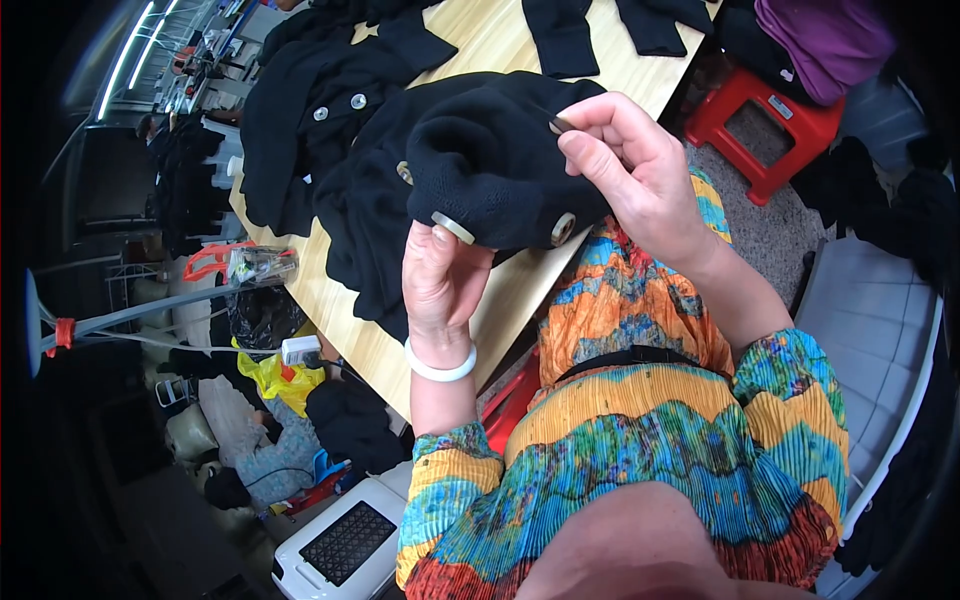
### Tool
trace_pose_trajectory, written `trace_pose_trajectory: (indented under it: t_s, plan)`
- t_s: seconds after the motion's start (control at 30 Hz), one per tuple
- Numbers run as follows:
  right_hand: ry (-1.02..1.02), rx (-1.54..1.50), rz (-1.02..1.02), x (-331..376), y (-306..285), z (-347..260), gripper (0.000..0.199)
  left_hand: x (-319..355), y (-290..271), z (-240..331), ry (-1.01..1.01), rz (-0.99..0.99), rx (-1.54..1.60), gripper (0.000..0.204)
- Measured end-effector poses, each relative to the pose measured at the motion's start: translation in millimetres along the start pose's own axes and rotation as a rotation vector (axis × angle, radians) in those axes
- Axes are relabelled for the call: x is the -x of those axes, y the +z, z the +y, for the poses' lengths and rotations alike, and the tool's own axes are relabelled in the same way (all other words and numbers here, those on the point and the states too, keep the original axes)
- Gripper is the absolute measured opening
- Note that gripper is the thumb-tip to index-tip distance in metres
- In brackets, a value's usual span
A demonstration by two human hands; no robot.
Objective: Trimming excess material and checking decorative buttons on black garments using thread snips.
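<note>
Head view. The landmark was the wooden tabletop (500, 300), which ran diagonally from the upper right toward the lower left of the frame.

The black knit garment (490, 150) was held bunched above the near edge of the tabletop, with its lower part trailing onto the wood. Several pale round buttons (563, 228) showed on its folds.

The left hand (440, 275) was raised just off the near edge of the tabletop, closed on the lower fold of the garment, its thumb pressed against a pale button at the hem. A white bangle (441, 368) sat on that wrist.

The right hand (635, 165) was beyond the near edge of the tabletop, closed in a pinch: thumb and forefinger gripped the upper right edge of the same garment at a small dark button.

A second black garment (300, 120) with two pale buttons lay flat farther along the tabletop, touching the held one. More dark pieces (560, 35) lay at the far end of the tabletop.

A red plastic stool (765, 125) stood on the floor to the right of the tabletop. A clear plastic bag with orange handles (245, 265) hung off the left edge of the tabletop. A white crate (345, 540) sat on the floor below the near end.
</note>
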State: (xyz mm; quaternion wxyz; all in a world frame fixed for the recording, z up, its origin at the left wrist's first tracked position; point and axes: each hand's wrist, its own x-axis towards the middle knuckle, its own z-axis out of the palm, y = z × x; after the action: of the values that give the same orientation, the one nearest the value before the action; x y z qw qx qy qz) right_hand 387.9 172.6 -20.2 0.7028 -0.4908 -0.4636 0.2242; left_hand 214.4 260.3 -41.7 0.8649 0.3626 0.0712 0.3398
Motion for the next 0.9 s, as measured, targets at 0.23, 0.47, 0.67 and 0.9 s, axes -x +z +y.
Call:
trace_pose_trajectory:
  t_s: [0.23, 0.47, 0.67, 0.9]
  plan:
    - [0.146, -0.164, -0.227, -2, -4, 7, 0.024, -15, -2, 15, -0.144, -0.110, 0.178, 0.041]
    - [0.167, -0.291, -0.265, -1, 8, 11, 0.032, -36, 19, 28, -0.157, -0.033, 0.178, 0.035]
    - [0.225, -0.373, -0.187, -6, 20, 15, 0.028, -48, 14, 22, -0.164, 0.119, 0.045, 0.036]
    - [0.303, -0.202, -0.234, -16, 19, 21, 0.031, -19, 20, 15, -0.236, 0.233, -0.499, 0.011]
